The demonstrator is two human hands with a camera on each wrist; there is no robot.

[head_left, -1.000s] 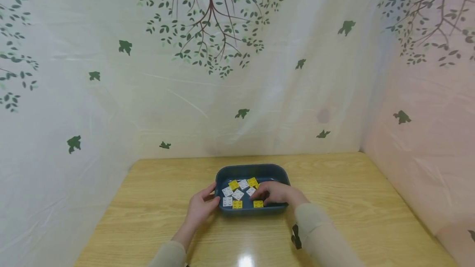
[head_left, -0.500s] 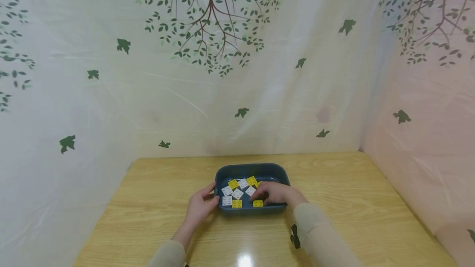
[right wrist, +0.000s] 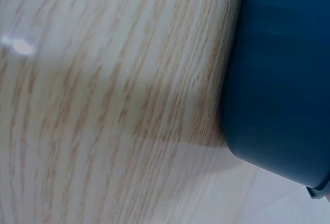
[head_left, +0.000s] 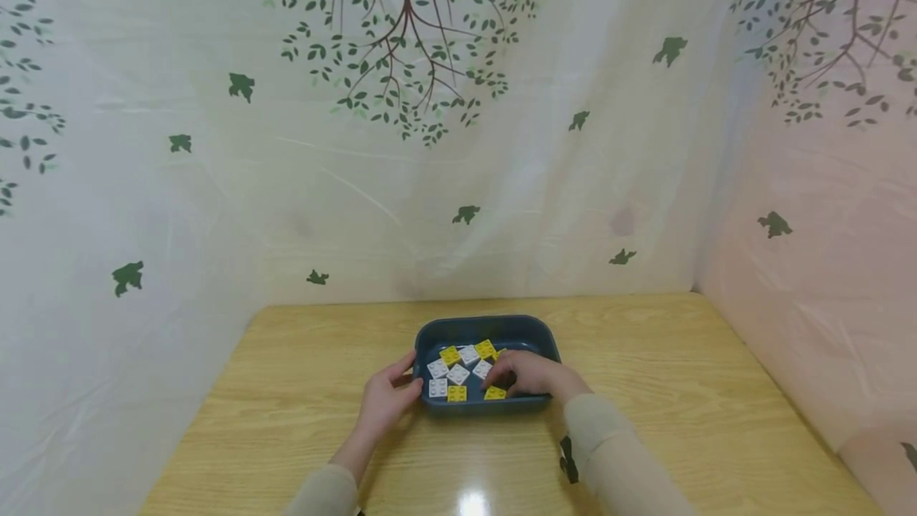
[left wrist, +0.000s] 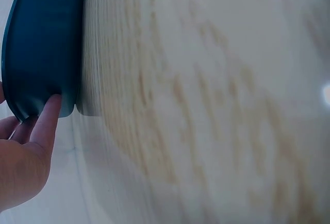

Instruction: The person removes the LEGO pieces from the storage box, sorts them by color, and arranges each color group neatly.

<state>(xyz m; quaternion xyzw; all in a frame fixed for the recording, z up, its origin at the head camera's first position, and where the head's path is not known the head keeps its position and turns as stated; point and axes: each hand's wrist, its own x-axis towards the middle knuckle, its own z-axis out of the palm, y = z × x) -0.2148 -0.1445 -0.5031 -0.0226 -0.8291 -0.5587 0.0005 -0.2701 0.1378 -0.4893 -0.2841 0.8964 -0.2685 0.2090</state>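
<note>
A dark blue tray [head_left: 487, 406] with raised walls sits on the wooden table, holding several white and yellow toy bricks with studs. My left hand [head_left: 387, 400] grips the tray's left end. In the left wrist view, its thumb [left wrist: 47, 121] presses on the outer wall while the other fingers lie by the rim. My right hand [head_left: 528, 373] reaches into the tray over its right side, fingers curled down. Thumb and forefinger are at either side of a yellow brick [head_left: 495, 394] near the front wall. A white brick [head_left: 482, 369] lies just behind the forefinger. The right wrist view hides these fingertips.
More bricks lie in the tray's left half, among them a white brick [head_left: 438, 388] and a yellow brick [head_left: 457, 394] along the front. The table [head_left: 308, 373] extends on both sides. A printed cloth [head_left: 358, 221] hangs behind it.
The yellow brick at my right fingertips has shifted slightly left and turned a little. Both hands stay nearly where they were.
</note>
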